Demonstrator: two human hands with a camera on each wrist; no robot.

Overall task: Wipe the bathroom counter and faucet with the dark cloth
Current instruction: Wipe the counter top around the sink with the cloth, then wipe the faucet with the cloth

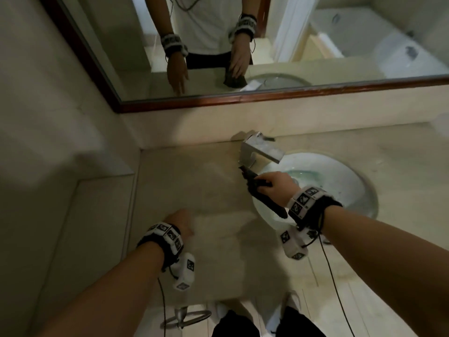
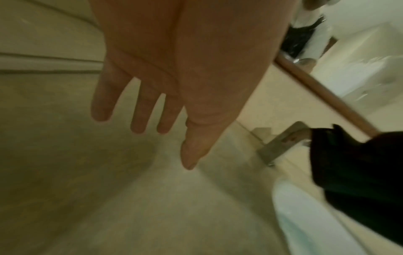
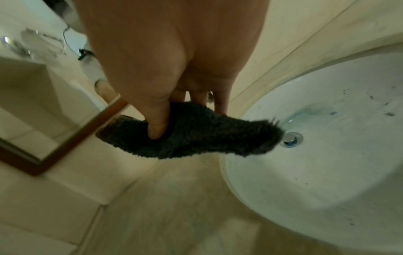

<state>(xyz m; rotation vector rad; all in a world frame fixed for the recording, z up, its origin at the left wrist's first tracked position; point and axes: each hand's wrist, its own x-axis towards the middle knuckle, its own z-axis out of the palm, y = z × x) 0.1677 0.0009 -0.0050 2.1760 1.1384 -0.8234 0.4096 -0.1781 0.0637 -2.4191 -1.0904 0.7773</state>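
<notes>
Right grip fingers behind dark cloth

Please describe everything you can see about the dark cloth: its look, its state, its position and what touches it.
The dark cloth is near black with a shaggy, fluffy pile, like microfibre or terry. It is bunched into a long, crumpled shape, not spread flat. The right hand pinches it, thumb on one side and fingers behind. It hangs in the air at the left edge of the sink basin, just in front of the faucet. Whether its far end touches the faucet cannot be told.
</notes>
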